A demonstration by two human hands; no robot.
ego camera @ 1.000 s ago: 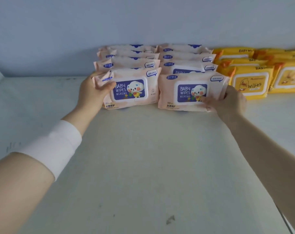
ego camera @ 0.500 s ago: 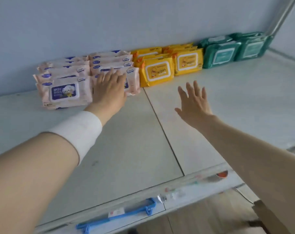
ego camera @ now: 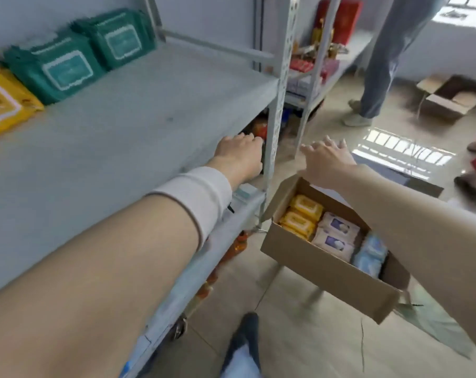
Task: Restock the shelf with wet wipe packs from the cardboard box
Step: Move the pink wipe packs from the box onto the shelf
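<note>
An open cardboard box [ego camera: 318, 264] stands on the floor right of the shelf. It holds yellow packs [ego camera: 302, 214], pink packs [ego camera: 336, 236] and light blue packs [ego camera: 369, 256]. On the grey shelf [ego camera: 138, 105] green packs [ego camera: 75, 55] and a yellow pack [ego camera: 2, 102] lie at the back left. My left hand [ego camera: 238, 156] hangs over the shelf's front right corner, fingers loosely curled, holding nothing. My right hand [ego camera: 325, 159] is spread open in the air above the box's far end, empty.
A perforated metal post [ego camera: 279, 85] stands between my hands. A second rack [ego camera: 326, 50] with red goods is behind it. A person's legs [ego camera: 378, 64] and another open box [ego camera: 449, 98] are at the far right. My shoe [ego camera: 245, 339] is below.
Both hands left the pink packs on the shelf and swung right with my view. The box on the floor has come into sight under my right hand.
</note>
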